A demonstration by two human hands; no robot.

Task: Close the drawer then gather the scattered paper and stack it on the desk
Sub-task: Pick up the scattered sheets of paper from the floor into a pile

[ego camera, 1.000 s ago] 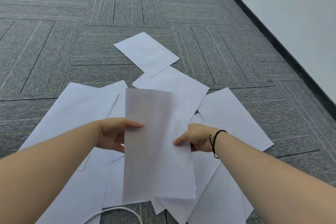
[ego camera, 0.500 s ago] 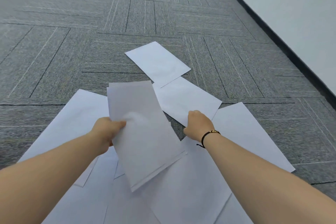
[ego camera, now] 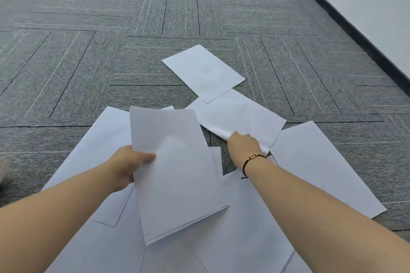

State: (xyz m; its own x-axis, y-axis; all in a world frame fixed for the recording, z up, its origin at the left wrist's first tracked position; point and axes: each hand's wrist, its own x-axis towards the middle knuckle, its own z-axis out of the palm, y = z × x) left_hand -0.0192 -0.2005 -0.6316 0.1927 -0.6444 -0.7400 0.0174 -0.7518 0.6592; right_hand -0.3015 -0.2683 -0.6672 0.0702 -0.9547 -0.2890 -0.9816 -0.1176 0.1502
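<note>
The left hand grips a small sheaf of white sheets by its left edge, the thumb lying flat across the top face and the other fingers hidden beneath. The sheaf is lifted off the floor and tilted, its far end higher, and at its near right corner the edges of several sheets show slightly fanned.

The right hand reaches further out, to the right of the sheaf, and has its fingers curled down onto the near edge of a single sheet. That edge is raised and bent where the fingers meet it, so the hand appears to pinch it, though the fingertips themselves are hidden behind the knuckles. A dark cord bracelet with a gold clasp sits on the right wrist.

Beyond the pinched sheet lies the far sheet, flat on the grey carpet, its near corner overlapping the pinched one. To the right of the sheaf, past the right forearm, another sheet lies flat. More loose paper spreads under and to the left of the sheaf, overlapping in a rough fan that runs off the bottom of the view. A white wall with a dark skirting runs diagonally, well to the right of the paper.
</note>
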